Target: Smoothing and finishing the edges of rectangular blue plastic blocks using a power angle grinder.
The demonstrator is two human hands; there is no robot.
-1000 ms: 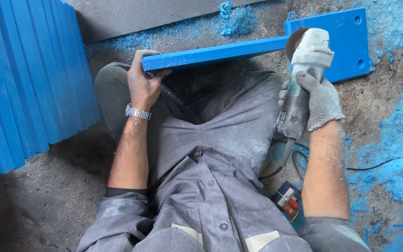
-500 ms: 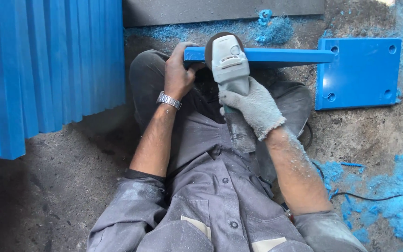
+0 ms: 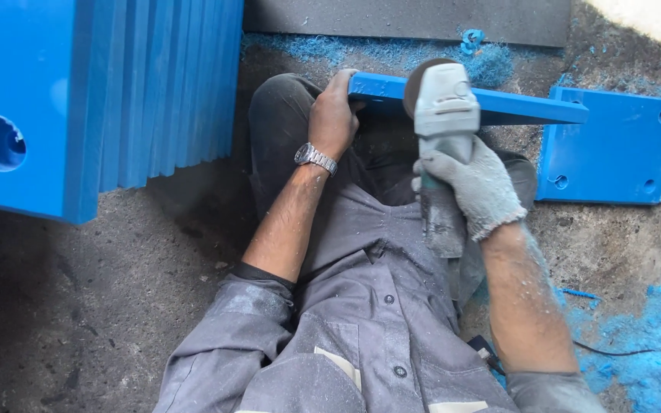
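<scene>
Floor: dusty grey concrete floor [image 3: 78, 306], with blue shavings [image 3: 652, 359] strewn to the right and along the far side by a dark grey sheet [image 3: 392, 19].

Left of me: a stack of blue slabs [image 3: 116, 92] stands on edge, the nearest one with a round hole through it.

Right of me: a flat blue plate [image 3: 613, 153] with small holes lies on the floor, just beyond the bar's right end.

Work piece: the blue bar [image 3: 522, 111] lies across my lap, running left to right over my knees.

Left hand [image 3: 334, 118]: bare, a wristwatch [image 3: 315, 158] on the wrist, fingers wrapped tight round the bar's left end.

Right hand [image 3: 476, 183]: in a grey glove, fingers closed firmly round the body of the grey angle grinder [image 3: 441, 130].

Change: a second ago the grinder's head sat near the bar's right end; half a second ago it was further left; now it rests on the bar's near edge close to my left hand.

Meaning: I judge the edge is being dressed in one pass from right to left, and that the pass is almost at the held end.
</scene>
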